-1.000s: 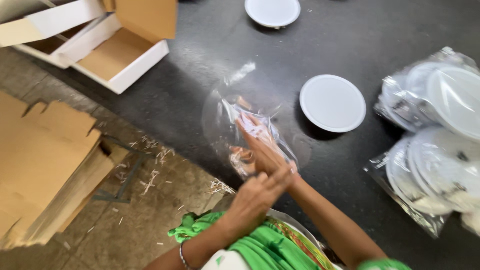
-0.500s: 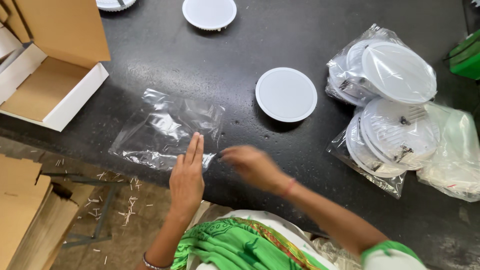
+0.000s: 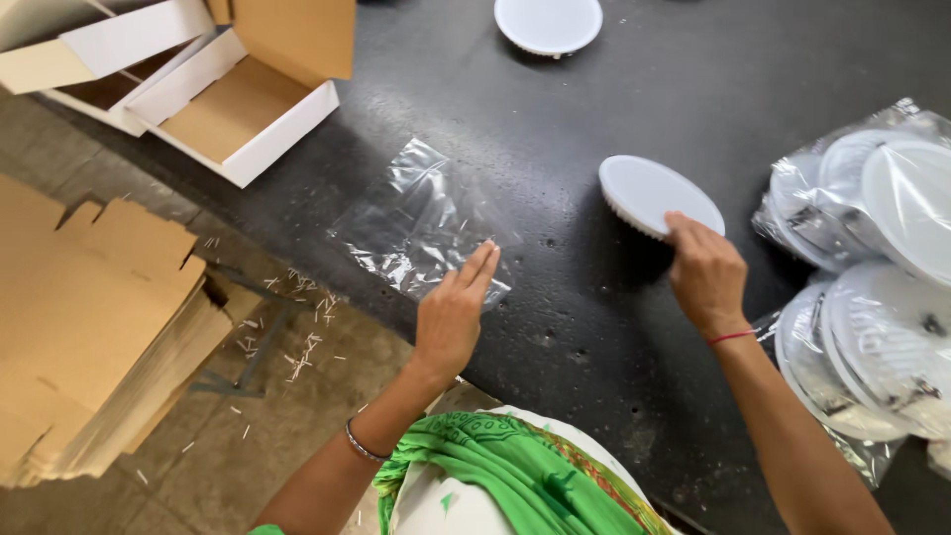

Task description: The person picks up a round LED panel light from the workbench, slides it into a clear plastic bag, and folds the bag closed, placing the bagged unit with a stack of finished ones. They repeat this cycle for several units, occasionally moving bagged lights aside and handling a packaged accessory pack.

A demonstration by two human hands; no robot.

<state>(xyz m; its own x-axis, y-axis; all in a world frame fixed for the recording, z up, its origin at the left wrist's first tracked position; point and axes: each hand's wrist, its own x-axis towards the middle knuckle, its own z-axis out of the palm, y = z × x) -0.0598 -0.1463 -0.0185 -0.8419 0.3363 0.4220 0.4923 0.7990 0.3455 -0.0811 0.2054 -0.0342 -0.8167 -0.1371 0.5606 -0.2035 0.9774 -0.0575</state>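
Right hand (image 3: 705, 272) has reached the white round lamp (image 3: 659, 193), fingers clamped on its near edge (now tilted up). Left hand (image 3: 451, 312) stays flat, fingers together, on clear plastic bag (image 3: 421, 223).

clear, crinkled, glossy plastic bag (image 3: 421, 223) at centre; matt white plastic disc (image 3: 654, 193) right of it; dark speckled, slightly shiny table (image 3: 555, 119); matt brown cardboard boxes (image 3: 238, 109) upper left.

Bare table (image 3: 555, 149) between boxes (image 3: 238, 109) and bagged discs (image 3: 872, 248)
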